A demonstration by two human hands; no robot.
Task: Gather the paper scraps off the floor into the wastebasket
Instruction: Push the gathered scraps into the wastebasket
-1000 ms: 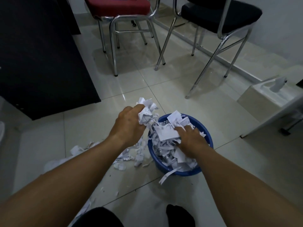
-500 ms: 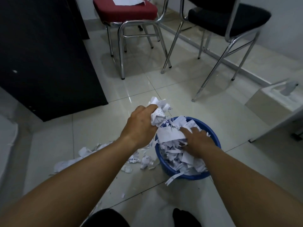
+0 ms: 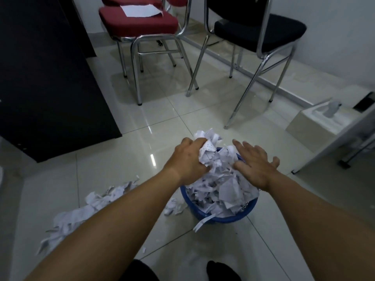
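Fingers, left hand (image 3: 187,159): curled tight round a wad of paper scraps (image 3: 207,146), held over the far-left rim of the wastebasket
Fingers, right hand (image 3: 256,164): spread flat, gripping nothing, palm down over the heap
Wastebasket (image 3: 225,218): blue, round, on the floor between the forearms, heaped above the rim with white scraps; one strip hangs over the near edge
Loose scraps (image 3: 81,213): long pile on the floor left of the basket, partly hidden by left forearm; few bits just beside the basket's left wall
Floor (image 3: 121,159): glossy pale tiles
Red chair (image 3: 140,23): far, chrome legs, white sheet on seat
Black chair (image 3: 261,29): right of red one
Dark cabinet (image 3: 40,78): far left
Beige box (image 3: 316,122): far right
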